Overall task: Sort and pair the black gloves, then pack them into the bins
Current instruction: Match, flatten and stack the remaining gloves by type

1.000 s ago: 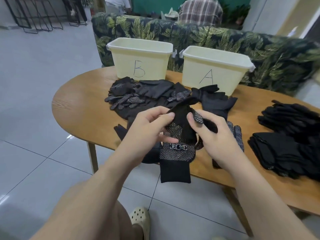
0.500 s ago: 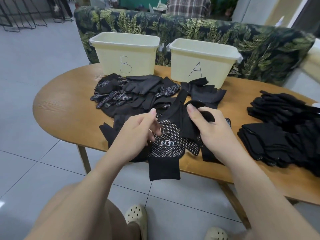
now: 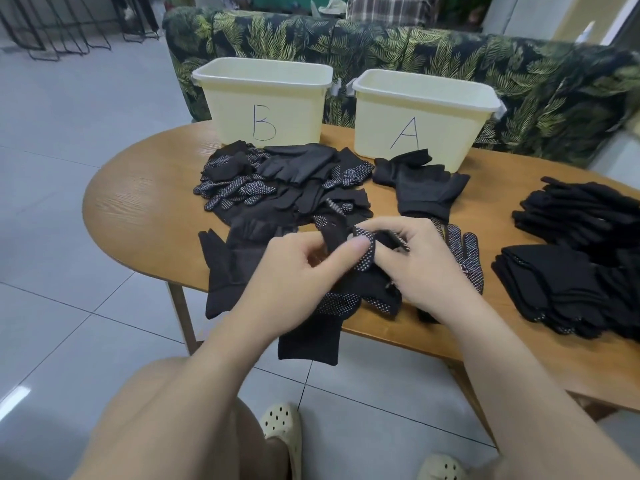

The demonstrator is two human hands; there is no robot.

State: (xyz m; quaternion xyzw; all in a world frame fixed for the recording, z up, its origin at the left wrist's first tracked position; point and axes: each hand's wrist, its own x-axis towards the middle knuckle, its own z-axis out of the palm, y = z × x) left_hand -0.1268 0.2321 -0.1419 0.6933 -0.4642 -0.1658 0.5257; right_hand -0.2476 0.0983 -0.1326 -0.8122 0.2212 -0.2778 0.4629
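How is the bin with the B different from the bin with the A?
Bin B stands on the left, bin A on the right. A jumbled pile of gloves lies before bin B; only a couple lie before bin A. Both are pale yellow, the same shape, with hand-drawn letters.

I am holding a black knit glove with white grip dots [image 3: 341,299] at the near edge of the oval wooden table [image 3: 138,202], its plain cuff hanging over that edge and its fingers bunching upward. Behind it a loose heap of black dotted and plain gloves [image 3: 287,185] is lying mid-table. Two pale yellow plastic bins, marked B [image 3: 265,102] and A [image 3: 420,116], are standing upright along the table's far edge. Neat stacks of black gloves [image 3: 571,258] are sitting at its right end.
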